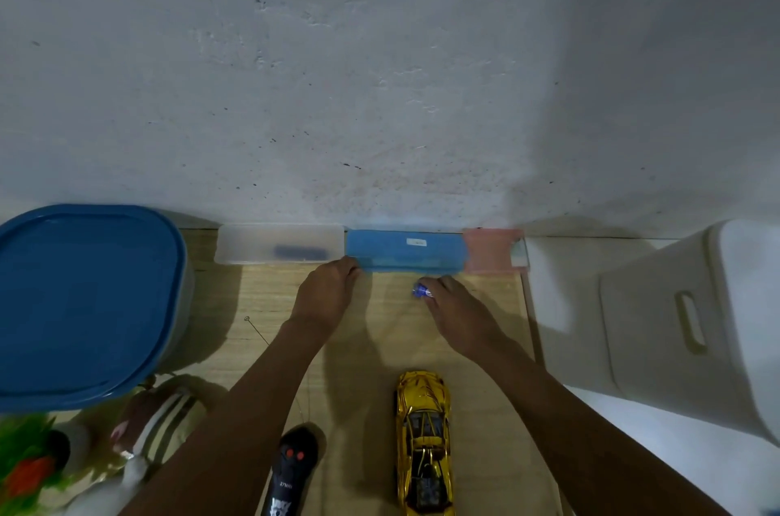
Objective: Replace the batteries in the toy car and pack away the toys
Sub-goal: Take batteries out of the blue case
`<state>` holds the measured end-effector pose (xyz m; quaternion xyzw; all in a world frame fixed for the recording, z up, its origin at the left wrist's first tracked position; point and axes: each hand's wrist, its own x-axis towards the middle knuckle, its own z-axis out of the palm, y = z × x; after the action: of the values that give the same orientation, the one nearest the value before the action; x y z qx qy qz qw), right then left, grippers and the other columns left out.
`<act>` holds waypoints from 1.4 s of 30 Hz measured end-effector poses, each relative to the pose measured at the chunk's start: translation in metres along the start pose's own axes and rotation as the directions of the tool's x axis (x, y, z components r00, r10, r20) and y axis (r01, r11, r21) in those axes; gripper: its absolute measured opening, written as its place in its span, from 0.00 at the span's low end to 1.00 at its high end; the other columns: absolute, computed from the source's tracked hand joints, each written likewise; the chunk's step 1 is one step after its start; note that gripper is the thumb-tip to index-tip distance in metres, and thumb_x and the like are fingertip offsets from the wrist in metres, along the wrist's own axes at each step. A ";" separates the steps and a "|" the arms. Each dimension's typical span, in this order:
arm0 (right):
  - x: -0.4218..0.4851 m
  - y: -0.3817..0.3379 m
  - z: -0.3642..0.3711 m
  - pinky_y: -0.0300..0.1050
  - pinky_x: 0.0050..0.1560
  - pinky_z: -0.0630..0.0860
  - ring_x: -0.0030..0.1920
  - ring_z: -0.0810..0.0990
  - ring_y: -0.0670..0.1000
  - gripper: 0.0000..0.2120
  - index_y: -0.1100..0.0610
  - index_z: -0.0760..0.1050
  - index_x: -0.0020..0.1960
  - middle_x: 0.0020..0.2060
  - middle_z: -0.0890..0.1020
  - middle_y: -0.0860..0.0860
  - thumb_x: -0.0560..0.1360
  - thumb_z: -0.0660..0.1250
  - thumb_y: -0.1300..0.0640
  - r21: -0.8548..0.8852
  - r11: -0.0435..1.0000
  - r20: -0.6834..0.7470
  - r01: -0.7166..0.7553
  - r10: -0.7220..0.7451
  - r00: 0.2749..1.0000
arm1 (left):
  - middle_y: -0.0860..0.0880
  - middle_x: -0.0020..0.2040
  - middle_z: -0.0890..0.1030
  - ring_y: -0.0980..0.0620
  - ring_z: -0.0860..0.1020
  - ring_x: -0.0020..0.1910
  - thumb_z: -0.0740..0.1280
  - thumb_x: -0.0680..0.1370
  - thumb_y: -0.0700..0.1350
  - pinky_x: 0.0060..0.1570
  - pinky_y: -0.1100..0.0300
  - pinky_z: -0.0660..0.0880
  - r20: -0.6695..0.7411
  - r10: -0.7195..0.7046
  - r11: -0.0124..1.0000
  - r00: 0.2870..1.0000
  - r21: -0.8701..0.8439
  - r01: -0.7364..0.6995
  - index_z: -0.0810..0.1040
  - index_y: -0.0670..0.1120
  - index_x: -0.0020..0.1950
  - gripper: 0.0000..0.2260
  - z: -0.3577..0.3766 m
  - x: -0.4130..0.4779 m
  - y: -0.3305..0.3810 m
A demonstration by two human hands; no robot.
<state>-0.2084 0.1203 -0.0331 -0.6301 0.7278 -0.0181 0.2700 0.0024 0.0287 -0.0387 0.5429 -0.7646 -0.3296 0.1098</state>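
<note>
Head view: I'm looking down over a wooden tabletop [371, 380] pushed against a rough grey wall, both my arms stretched forward.
Left hand: my left hand [327, 296] is out at the blue box [405, 251], fingers bunched and curled onto its near left corner. My thumb is hidden, so I can't tell how firm the hold is.
Right hand: my right hand [458, 315] sits just in front of the same box, fingertips pinching a small blue-and-silver battery [420, 290] that pokes out to the left of them.
Back row: the blue box stands against the wall between a translucent box [261, 247] with something dark inside and a pink box [491, 251]; all three sit end to end.
Toy car: the gold toy car [424, 439] rests on the wood near me, between my forearms, nose pointing at the wall, well apart from both hands.
Remote: a black remote [291, 469] with red buttons lies just left of the car, partly under my left arm.
Left side: a big blue-lidded container [80, 304], with a striped plush [160, 418] and a green-and-orange plush [29, 460] in front of it.
Right side: a white bin [675, 325] with a slot handle stands off the table's edge.
</note>
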 end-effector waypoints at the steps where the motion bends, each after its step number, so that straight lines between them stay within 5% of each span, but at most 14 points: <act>1: 0.001 0.000 0.002 0.49 0.54 0.75 0.59 0.74 0.54 0.16 0.51 0.68 0.70 0.61 0.73 0.53 0.83 0.56 0.55 0.011 1.000 -0.027 0.009 -0.008 1.000 | 0.43 0.46 0.82 0.44 0.80 0.44 0.58 0.83 0.46 0.44 0.50 0.77 -0.007 0.006 1.000 1.000 0.000 -0.006 0.78 0.43 0.54 0.11 0.000 0.000 0.000; 7: 0.004 -0.001 0.009 0.46 0.62 0.73 0.64 0.72 0.52 0.19 0.55 0.72 0.70 0.63 0.74 0.54 0.79 0.65 0.56 0.175 0.984 -0.209 0.031 0.006 0.978 | 0.43 0.46 0.83 0.44 0.80 0.44 0.59 0.82 0.46 0.43 0.53 0.76 -0.029 0.012 1.000 1.000 -0.024 -0.013 0.78 0.43 0.54 0.11 0.003 0.001 -0.001; 13: 0.001 0.000 0.012 0.36 0.53 0.69 0.58 0.76 0.49 0.17 0.56 0.75 0.65 0.58 0.77 0.51 0.76 0.69 0.57 0.328 0.945 -0.286 0.004 0.095 0.954 | 0.43 0.46 0.83 0.45 0.80 0.44 0.60 0.82 0.45 0.40 0.58 0.71 -0.052 0.022 0.999 0.998 -0.031 -0.023 0.79 0.43 0.54 0.10 0.005 0.000 -0.002; 20: -0.003 0.012 0.014 0.43 0.47 0.76 0.50 0.78 0.50 0.08 0.55 0.84 0.50 0.49 0.79 0.50 0.71 0.75 0.55 0.113 0.993 -0.401 0.032 0.016 0.916 | 0.43 0.47 0.83 0.45 0.81 0.45 0.59 0.82 0.46 0.42 0.56 0.73 -0.050 0.026 0.999 0.998 -0.029 -0.027 0.79 0.43 0.55 0.11 0.006 0.002 -0.004; 26: -0.002 0.012 0.008 0.47 0.44 0.80 0.45 0.79 0.49 0.10 0.55 0.83 0.50 0.45 0.80 0.50 0.70 0.76 0.53 0.021 0.997 -0.457 0.081 -0.062 0.888 | 0.44 0.47 0.83 0.46 0.80 0.44 0.59 0.82 0.47 0.42 0.58 0.74 -0.047 0.015 0.999 0.999 -0.034 -0.016 0.78 0.44 0.55 0.11 0.007 0.002 -0.004; 29: 0.008 0.004 -0.006 0.47 0.51 0.78 0.52 0.79 0.51 0.15 0.54 0.81 0.56 0.51 0.80 0.52 0.72 0.74 0.51 -0.056 0.992 -0.522 0.115 -0.127 0.844 | 0.44 0.47 0.83 0.46 0.80 0.44 0.61 0.82 0.46 0.41 0.59 0.73 -0.058 0.024 0.999 0.998 -0.035 -0.026 0.79 0.43 0.54 0.10 0.007 0.001 -0.004; 33: 0.025 -0.010 -0.026 0.52 0.60 0.74 0.59 0.78 0.54 0.19 0.51 0.77 0.64 0.58 0.80 0.51 0.75 0.70 0.48 -0.188 0.976 -0.509 0.112 -0.194 0.839 | 0.46 0.48 0.83 0.48 0.80 0.45 0.63 0.81 0.47 0.44 0.56 0.78 -0.132 0.013 0.997 0.991 -0.077 -0.024 0.78 0.43 0.57 0.10 0.007 -0.005 -0.004; 38: 0.036 -0.002 -0.026 0.53 0.49 0.78 0.49 0.80 0.54 0.12 0.52 0.83 0.56 0.47 0.82 0.49 0.74 0.70 0.49 -0.240 0.960 -0.447 0.147 -0.244 0.861 | 0.51 0.42 0.79 0.54 0.78 0.40 0.63 0.80 0.50 0.37 0.59 0.75 -0.193 -0.128 0.959 0.973 -0.274 0.072 0.70 0.50 0.52 0.05 0.010 -0.025 0.004; 40: 0.038 0.004 -0.022 0.54 0.52 0.79 0.53 0.80 0.56 0.15 0.51 0.82 0.59 0.52 0.82 0.51 0.74 0.72 0.51 -0.229 0.965 -0.377 0.129 -0.211 0.902 | 0.53 0.37 0.75 0.54 0.76 0.35 0.65 0.79 0.51 0.33 0.63 0.70 -0.215 -0.154 0.954 0.964 -0.287 0.088 0.66 0.52 0.50 0.08 0.011 -0.028 0.008; 42: 0.039 0.006 -0.022 0.55 0.59 0.76 0.60 0.78 0.57 0.17 0.50 0.78 0.64 0.61 0.80 0.53 0.76 0.70 0.50 -0.217 0.970 -0.306 0.107 -0.171 0.936 | 0.55 0.38 0.75 0.56 0.76 0.36 0.66 0.79 0.50 0.34 0.66 0.71 -0.207 -0.152 0.951 0.966 -0.296 0.086 0.68 0.52 0.58 0.10 0.012 -0.028 0.012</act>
<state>-0.2250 0.0784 -0.0314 -0.6922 0.7138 -0.0679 0.0817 -0.0027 0.0608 -0.0352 0.6010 -0.6571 -0.3780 0.2532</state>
